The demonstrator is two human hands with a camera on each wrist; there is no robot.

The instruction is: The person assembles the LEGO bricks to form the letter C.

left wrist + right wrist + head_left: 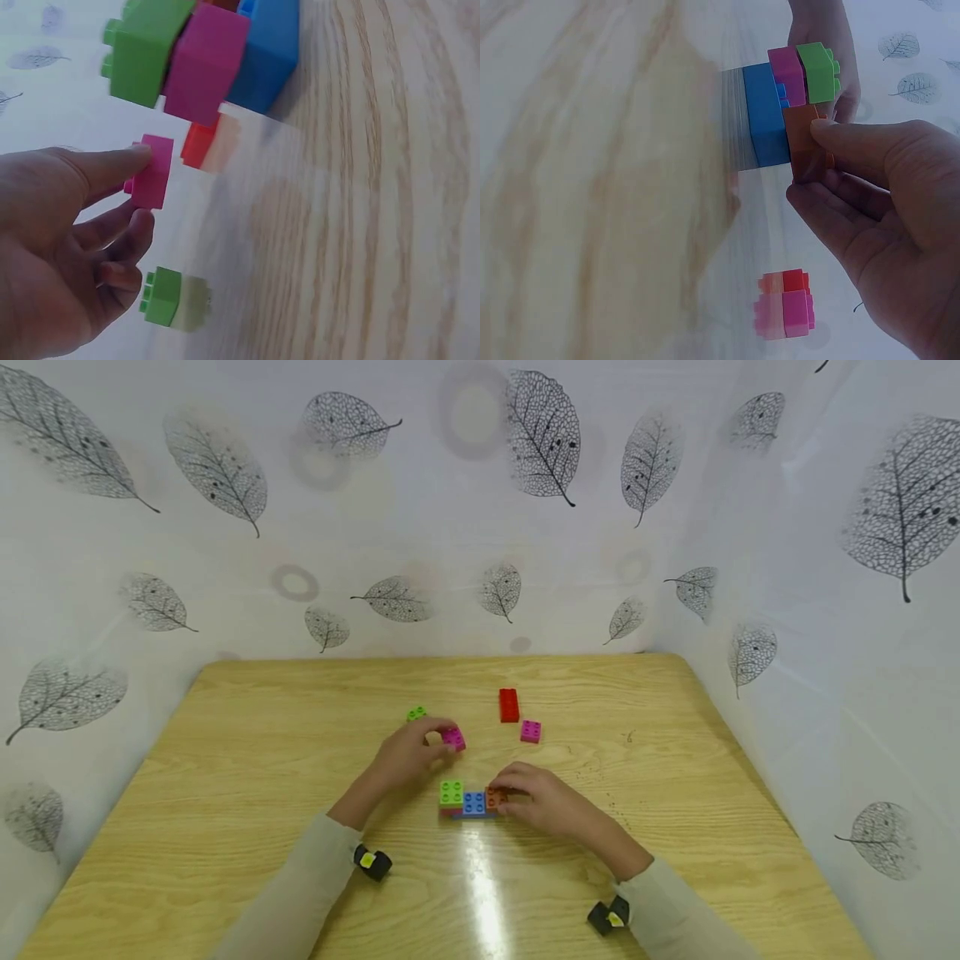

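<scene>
In the head view my left hand (408,752) pinches a pink building brick (454,738) between thumb and fingers. The left wrist view shows the thumb on one side of that pink brick (154,172) and fingers on the other. My right hand (546,799) grips an orange brick (495,798) at the right end of a small stack. That stack has a long blue brick (763,116) at the bottom. On its other end sits a pink brick (786,73) topped by a green brick (817,73). Between the ends, blue studs (474,802) show.
Farther back on the wooden table (300,710) lie a red brick (508,705) and another pink brick (531,732). A loose green brick (417,714) is just behind my left hand. Leaf-patterned sheeting (450,527) hangs behind the table and at its sides.
</scene>
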